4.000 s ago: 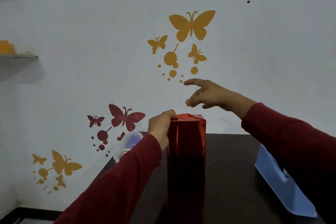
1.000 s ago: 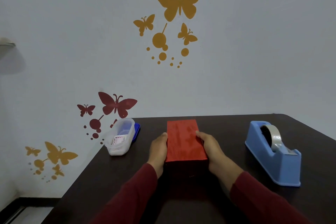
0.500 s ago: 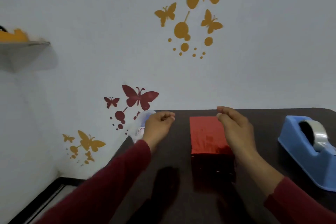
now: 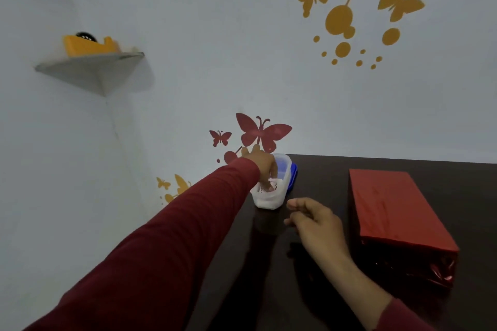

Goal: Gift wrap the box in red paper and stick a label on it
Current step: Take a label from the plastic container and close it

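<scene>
Box [image 4: 395,212] lies fully wrapped on table [image 4: 322,177], label left: left hand [image 4: 262,166] digs in tub [image 4: 271,193] (fingers hidden, can't tell grip), right hand [image 4: 317,223] loosely curled, holding nothing.

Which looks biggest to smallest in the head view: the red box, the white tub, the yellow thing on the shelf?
1. red box
2 and 3. white tub and yellow thing: alike in apparent size, at different distances, so unranked.
</scene>
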### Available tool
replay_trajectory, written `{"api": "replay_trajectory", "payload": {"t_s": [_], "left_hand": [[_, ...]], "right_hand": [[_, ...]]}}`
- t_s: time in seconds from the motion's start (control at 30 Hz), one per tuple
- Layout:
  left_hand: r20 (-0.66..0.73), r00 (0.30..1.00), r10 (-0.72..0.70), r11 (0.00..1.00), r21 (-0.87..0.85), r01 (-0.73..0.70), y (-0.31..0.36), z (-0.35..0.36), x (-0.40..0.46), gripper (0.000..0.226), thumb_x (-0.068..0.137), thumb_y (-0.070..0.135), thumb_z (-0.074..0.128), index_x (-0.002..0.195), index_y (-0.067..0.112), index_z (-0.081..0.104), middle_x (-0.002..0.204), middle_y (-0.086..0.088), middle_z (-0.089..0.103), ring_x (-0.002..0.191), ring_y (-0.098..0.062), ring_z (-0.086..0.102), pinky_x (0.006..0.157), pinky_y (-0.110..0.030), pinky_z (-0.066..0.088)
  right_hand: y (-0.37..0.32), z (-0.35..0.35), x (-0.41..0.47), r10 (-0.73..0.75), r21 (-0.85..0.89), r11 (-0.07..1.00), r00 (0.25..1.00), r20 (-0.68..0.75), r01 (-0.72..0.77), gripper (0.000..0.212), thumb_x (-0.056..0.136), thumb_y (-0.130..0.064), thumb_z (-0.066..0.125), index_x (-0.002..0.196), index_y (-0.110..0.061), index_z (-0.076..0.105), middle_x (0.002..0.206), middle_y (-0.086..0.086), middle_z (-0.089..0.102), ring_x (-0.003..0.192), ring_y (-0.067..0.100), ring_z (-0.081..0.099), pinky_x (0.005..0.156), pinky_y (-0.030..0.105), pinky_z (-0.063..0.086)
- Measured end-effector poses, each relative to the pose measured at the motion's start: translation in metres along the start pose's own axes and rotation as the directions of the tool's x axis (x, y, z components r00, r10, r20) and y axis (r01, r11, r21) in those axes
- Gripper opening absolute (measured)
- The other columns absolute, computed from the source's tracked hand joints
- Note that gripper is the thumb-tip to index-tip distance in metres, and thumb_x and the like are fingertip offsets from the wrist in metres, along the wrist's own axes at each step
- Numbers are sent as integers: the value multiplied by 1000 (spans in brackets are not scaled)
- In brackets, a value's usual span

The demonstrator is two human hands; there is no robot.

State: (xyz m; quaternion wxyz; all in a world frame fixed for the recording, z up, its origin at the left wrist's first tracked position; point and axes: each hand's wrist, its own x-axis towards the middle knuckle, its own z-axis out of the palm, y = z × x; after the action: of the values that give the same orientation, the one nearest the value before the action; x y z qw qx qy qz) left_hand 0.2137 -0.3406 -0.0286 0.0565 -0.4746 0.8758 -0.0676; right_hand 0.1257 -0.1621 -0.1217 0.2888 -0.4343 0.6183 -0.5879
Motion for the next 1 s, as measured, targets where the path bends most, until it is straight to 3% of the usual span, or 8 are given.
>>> {"api": "replay_trajectory", "payload": {"t_s": [0.13,0.3,0.43,0.53,0.67,0.77,0.9,1.0], "left_hand": [[-124,992,22,995,-92,-33,-6,5,5,37,82,32,86,115,21,74,102,2,56,108,-22,38,90,-38,25],[-211,977,10,993,-116,-35,-17,-1,-2,30,88,29,80,118,29,75,120,2,67,125,-25,44,97,-42,35],[-396,916,61,983,-135,-124,-21,-16,-23,19,100,16,65,114,21,78,104,2,61,92,-16,55,82,-38,46],[-372,926,66,972,-186,-143,-19,-11,-36,17,98,23,70,111,27,80,119,-1,57,96,-18,57,74,-31,48],[-466,884,49,954,-242,-180,-13,-21,-47,29,99,6,61,113,22,80,115,0,70,75,-2,55,55,-12,45],[-645,761,62,892,-306,-333,-10,-27,-65,38,94,-6,57,105,20,81,108,0,68,92,-12,64,83,-30,58],[-737,657,161,798,-294,-526,18,14,-111,36,92,-11,62,98,18,83,120,0,61,101,-4,59,89,-4,44],[-713,700,-38,671,-537,-511,32,50,-131,33,91,0,73,108,27,81,117,7,65,104,-1,64,90,-17,55]], "right_hand": [[6,1,2,-10,-14,1000,1000,-19,9,30,94,-3,59,94,-29,74,74,-19,75,75,8,75,69,24,57],[1,0,-1,-37,2,999,998,-48,37,31,94,-2,59,98,-29,73,84,-14,75,78,5,74,81,30,60],[-4,-2,-3,-115,-1,993,989,-92,116,35,92,-3,61,104,-34,71,102,-17,73,91,10,73,89,38,61],[-7,-2,-6,-133,-5,991,987,-89,133,35,92,-3,61,112,-30,71,107,-17,72,95,9,73,92,39,61],[-9,-10,-9,-199,-64,979,976,-93,194,33,94,-9,65,119,-30,69,114,-19,70,99,1,69,91,23,56],[-13,-15,-4,-249,15,967,956,-153,254,25,97,-23,67,120,-34,69,116,-21,69,97,-3,68,89,26,58],[-14,-11,2,-176,232,954,981,-78,189,23,96,-51,62,114,-42,73,111,-17,75,104,9,73,93,46,60],[-6,-6,1,-147,283,949,989,10,138,29,92,-56,62,108,-38,77,107,-7,79,104,17,75,97,49,58]]}}
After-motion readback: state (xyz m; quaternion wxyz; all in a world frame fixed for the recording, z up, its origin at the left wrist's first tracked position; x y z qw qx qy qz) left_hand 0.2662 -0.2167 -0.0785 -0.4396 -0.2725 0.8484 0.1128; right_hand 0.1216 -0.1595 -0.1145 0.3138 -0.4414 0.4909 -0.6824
